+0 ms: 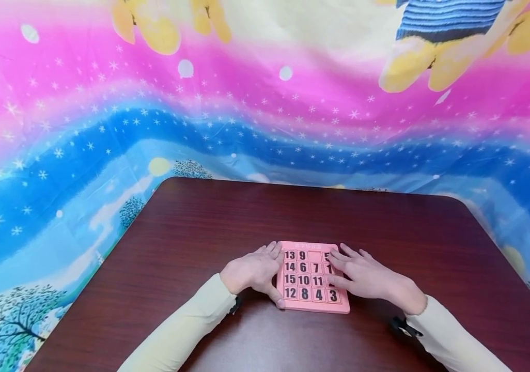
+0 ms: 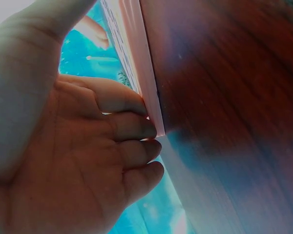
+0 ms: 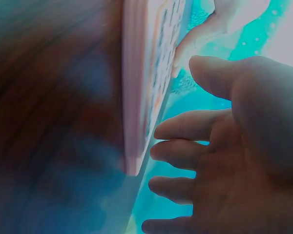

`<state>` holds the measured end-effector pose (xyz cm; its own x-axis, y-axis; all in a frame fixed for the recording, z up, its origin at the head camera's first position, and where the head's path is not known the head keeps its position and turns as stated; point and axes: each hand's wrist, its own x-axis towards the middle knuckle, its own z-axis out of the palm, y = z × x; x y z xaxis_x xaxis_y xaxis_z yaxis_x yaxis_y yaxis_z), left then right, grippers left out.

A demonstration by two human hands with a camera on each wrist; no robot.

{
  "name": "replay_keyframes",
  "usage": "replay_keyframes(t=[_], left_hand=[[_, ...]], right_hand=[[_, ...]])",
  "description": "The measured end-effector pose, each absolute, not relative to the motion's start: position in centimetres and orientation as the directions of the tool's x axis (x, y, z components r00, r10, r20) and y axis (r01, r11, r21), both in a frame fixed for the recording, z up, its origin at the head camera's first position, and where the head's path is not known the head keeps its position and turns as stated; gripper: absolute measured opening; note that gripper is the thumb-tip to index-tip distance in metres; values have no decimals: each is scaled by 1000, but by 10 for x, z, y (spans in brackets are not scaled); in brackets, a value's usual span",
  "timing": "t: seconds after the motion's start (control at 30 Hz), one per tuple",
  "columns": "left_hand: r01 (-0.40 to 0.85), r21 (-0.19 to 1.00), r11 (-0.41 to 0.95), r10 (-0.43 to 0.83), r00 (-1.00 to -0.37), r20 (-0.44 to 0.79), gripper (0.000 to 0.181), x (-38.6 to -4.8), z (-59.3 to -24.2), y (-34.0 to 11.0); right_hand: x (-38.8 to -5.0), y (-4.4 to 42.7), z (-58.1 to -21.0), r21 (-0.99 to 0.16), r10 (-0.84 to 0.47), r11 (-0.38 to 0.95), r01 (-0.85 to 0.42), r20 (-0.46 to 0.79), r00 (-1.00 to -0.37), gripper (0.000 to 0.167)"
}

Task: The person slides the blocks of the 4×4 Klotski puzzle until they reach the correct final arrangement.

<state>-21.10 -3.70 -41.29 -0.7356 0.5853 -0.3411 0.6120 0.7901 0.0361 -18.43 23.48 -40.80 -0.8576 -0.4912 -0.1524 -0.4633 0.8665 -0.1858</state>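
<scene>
A pink number sliding puzzle (image 1: 313, 303) lies flat on the table, its black-numbered tiles in a grid. The top row has one vacant slot, between the 9 and the 5. My left hand (image 1: 254, 268) holds the puzzle's left edge, fingers at the far corner and thumb at the near corner. In the left wrist view, bent fingertips (image 2: 145, 141) meet its pink side (image 2: 149, 73). My right hand (image 1: 369, 275) reaches over the right column with fingers spread, hiding one tile in the third row. The right wrist view shows these fingers (image 3: 180, 151) extended beside the puzzle (image 3: 135, 97).
The dark brown wooden table (image 1: 228, 217) extends around the puzzle on all sides. Behind it hangs a pink and blue patterned cloth (image 1: 265, 103). Black wrist straps show at both pale sleeves (image 1: 190, 320).
</scene>
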Motion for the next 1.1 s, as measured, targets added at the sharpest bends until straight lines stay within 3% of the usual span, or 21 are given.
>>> replay_keyframes(t=[1.1], left_hand=[[614, 28, 789, 585, -736, -339, 126, -210, -412, -37]], right_hand=[[-185, 209, -415, -140, -510, 860, -491, -168, -844, 66]])
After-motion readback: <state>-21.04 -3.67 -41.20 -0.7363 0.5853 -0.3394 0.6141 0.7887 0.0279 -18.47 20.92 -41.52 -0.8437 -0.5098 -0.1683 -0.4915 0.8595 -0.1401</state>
